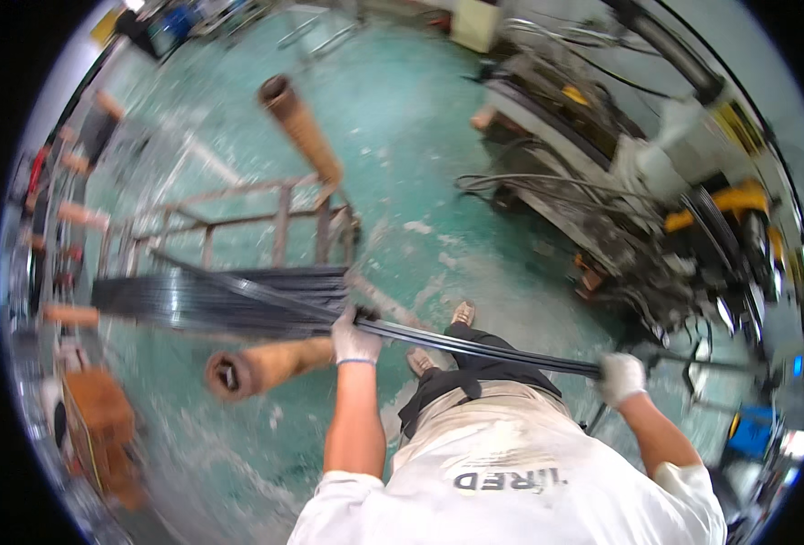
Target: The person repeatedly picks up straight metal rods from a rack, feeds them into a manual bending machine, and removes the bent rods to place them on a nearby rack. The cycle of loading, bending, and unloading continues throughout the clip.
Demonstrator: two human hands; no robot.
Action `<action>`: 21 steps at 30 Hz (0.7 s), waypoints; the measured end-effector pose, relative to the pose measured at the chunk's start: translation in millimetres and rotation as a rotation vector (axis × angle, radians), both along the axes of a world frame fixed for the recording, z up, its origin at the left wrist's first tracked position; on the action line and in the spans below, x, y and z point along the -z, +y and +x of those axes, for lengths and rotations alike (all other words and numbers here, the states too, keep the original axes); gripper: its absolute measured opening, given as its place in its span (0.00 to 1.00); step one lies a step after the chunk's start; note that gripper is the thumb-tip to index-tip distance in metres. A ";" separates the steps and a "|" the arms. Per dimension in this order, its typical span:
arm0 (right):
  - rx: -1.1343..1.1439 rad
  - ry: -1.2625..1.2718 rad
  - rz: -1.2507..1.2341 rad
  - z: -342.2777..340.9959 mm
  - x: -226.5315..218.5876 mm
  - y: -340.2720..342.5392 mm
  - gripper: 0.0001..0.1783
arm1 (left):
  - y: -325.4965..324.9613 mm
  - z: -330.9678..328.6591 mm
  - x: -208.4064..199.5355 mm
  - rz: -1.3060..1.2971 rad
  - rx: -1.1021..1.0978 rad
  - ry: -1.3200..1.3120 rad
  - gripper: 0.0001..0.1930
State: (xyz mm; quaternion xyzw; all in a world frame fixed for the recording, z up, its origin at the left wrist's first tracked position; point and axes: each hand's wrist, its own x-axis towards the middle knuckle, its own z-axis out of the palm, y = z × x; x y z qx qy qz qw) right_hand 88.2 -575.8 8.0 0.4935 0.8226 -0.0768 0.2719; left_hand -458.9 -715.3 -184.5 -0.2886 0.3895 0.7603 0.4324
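Observation:
A few long, thin black strips [483,347] run across in front of my body. Both of my hands wear white gloves. My left hand [356,338] is closed around the strips near their middle, and my right hand [621,379] grips them close to their right end. To the left, the strips stretch over a stack of similar long dark strips [193,300]. That stack lies beside a rusty metal frame [280,227]. The exact number of strips in my hands is hard to make out.
A brown cardboard-like tube [306,136] angles up behind the frame, and another tube [275,363] lies at the front left. A machine with cables [583,182] stands at the right. A brown box [99,409] sits at the far left on the green floor [402,109].

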 end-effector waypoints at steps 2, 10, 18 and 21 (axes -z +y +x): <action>0.056 0.097 0.050 -23.5 3.9 -8.9 0.11 | -0.9 15.6 0.5 0.020 0.091 0.038 0.12; 0.373 0.211 0.253 205.0 53.6 71.6 0.07 | 97.3 67.9 -179.3 0.275 0.188 0.192 0.13; 1.732 1.969 0.589 334.9 117.0 136.5 0.20 | 273.0 212.7 -280.7 0.596 0.489 0.537 0.14; 1.654 2.728 -0.180 231.3 28.7 173.5 0.17 | 341.3 312.5 -267.2 0.558 0.652 0.497 0.13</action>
